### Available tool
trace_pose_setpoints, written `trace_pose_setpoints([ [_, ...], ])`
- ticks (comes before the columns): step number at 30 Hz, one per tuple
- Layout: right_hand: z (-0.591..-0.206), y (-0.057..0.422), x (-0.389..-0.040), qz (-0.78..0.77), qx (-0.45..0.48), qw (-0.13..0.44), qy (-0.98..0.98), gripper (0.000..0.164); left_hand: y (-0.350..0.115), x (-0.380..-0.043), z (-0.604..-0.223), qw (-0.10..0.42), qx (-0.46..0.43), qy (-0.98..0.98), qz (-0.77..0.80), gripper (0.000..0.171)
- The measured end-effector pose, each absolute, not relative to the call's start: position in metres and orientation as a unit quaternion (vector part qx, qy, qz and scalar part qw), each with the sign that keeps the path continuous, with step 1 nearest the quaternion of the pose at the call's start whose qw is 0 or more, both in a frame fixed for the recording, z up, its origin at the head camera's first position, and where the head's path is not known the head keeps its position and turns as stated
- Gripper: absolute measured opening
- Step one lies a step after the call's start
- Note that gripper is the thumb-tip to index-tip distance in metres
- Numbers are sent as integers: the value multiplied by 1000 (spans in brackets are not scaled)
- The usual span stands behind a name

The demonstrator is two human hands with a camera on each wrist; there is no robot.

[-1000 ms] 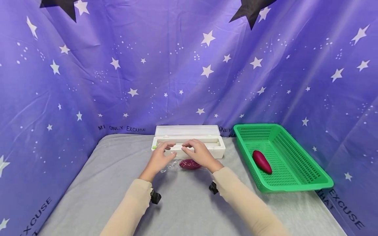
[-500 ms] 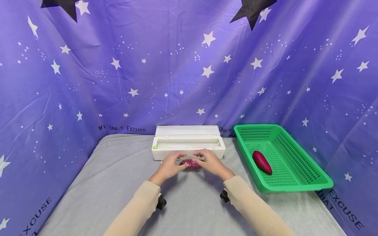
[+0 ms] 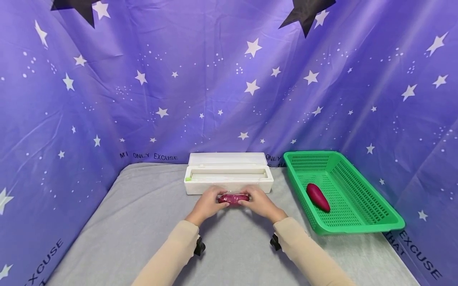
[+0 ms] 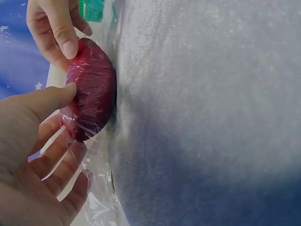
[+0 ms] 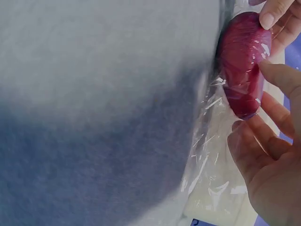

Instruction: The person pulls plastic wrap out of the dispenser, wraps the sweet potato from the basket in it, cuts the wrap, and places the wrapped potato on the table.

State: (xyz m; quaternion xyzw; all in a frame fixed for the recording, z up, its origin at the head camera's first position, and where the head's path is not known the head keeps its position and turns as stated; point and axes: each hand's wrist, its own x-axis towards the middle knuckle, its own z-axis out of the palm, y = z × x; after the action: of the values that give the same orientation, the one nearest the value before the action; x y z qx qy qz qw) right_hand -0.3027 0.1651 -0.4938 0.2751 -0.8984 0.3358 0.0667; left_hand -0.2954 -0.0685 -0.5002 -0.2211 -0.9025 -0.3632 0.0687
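Note:
A dark red sweet potato (image 3: 234, 199) lies on the grey cloth in front of a white cling film dispenser (image 3: 229, 188), with clear cling film (image 5: 211, 169) over its skin. My left hand (image 3: 207, 205) holds its left end, thumb on the near side and fingers behind. At the right end my right hand (image 3: 262, 203) grips it the same way. In the left wrist view, the film is drawn smooth across the sweet potato (image 4: 95, 89) and hangs in loose creases past its end, beside my fingers.
The dispenser's lid (image 3: 227, 159) stands raised at the back, with a small green piece (image 3: 188, 179) at its left corner. To the right is a green basket (image 3: 358, 229) holding another sweet potato (image 3: 318, 197). A purple star-printed curtain (image 3: 214, 79) encloses the table (image 3: 236, 254).
Both hands have come from over the dispenser down and back toward me. They now hold the film-covered sweet potato at its two ends.

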Motion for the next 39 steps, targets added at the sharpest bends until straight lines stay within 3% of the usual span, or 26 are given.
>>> trace_pose_setpoints([
  [25, -496, 159, -290, 372, 210, -27, -904, 20, -79, -297, -503, 45, -273, -886, -372, 38],
  [39, -494, 153, -286, 355, 218, -46, -908, 18, -84, -299, -503, 35, -265, -886, -378, 37],
])
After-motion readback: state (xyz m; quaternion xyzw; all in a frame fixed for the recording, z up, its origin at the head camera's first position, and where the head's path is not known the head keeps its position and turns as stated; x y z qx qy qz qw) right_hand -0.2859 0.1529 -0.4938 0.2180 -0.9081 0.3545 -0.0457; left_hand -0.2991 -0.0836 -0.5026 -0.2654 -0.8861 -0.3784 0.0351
